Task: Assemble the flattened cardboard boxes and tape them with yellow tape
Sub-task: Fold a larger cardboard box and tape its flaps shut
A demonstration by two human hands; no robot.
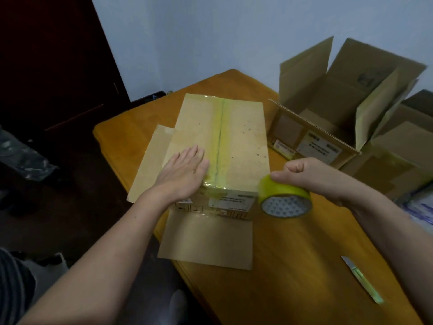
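A cardboard box stands on the wooden table, its closed flaps facing up. A strip of yellow tape runs along the middle seam. Loose flaps stick out flat at its left and near side. My left hand lies flat on the box top, left of the taped seam, fingers straight. My right hand grips a roll of yellow tape just off the box's near right corner.
An open cardboard box with raised flaps stands at the right. More cardboard lies beyond it at the table's right edge. A green-handled cutter lies on the table near right. A dark door and floor lie to the left.
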